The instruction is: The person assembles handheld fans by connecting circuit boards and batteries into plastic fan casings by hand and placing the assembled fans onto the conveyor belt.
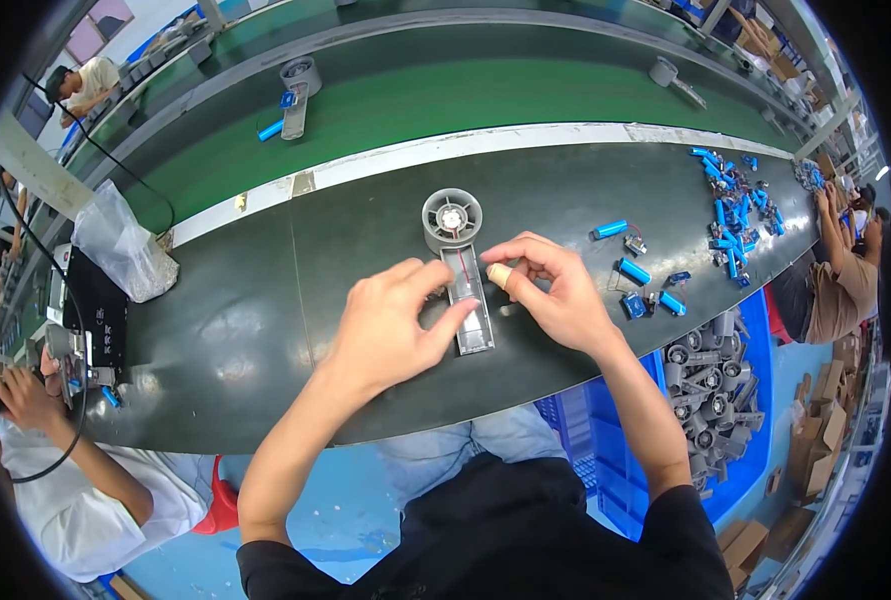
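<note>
The grey fan part [462,277] lies on the dark table [235,320] right in front of us, with its round end away from us and its long handle pointing at our tummy. A thin red wire [461,258] shows in the handle. Our left hand [390,315] is by the left side of the handle, and its thumb reaches over it. We see a gap between that thumb and the fingers, but we cannot tell if they pinch anything. Our right hand [555,285] is on the other side, with a tan cover [500,275] on its thumb. Its thumb and pointing finger are close together, and we cannot tell if they hold a thing. Blue tubes [611,230] lie to our right, with a big blue pile [740,210] farther off. Next to the table, a blue bin [759,330] holds lots of grey pieces [710,385].
</note>
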Tool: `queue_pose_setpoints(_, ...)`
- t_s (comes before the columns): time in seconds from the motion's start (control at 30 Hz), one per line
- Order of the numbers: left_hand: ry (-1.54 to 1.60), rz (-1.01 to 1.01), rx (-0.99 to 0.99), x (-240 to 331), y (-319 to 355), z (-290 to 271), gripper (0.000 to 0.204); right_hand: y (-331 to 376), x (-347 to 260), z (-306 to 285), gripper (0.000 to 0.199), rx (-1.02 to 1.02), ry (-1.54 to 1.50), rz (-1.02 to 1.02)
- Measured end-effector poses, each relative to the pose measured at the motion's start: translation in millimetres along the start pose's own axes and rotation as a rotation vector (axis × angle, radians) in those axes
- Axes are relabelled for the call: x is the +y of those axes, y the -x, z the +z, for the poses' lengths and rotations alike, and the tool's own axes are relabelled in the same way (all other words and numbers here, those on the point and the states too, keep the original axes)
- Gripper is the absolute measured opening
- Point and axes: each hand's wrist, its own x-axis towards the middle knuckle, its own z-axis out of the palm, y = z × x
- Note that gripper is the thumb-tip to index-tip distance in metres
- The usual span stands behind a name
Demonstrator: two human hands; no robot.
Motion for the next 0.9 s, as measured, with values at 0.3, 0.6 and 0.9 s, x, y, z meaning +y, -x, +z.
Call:
queue_pose_setpoints(0.3,-0.003,-0.078,0.056,-10,-1,10,0.008,-17,5,15,0.015,-0.042,0.142,-0.164)
queue_pose_setpoints(0.6,0.188,-0.11,0.12,-18,-2,8,0.018,-24,10,25,0.011,-0.044,0.014,-0.056)
queue_pose_setpoints(0.9,0.21,-0.089,0.154,-26,7,18,0.025,-24,19,29,0.011,-0.007,-0.176,-0.014)
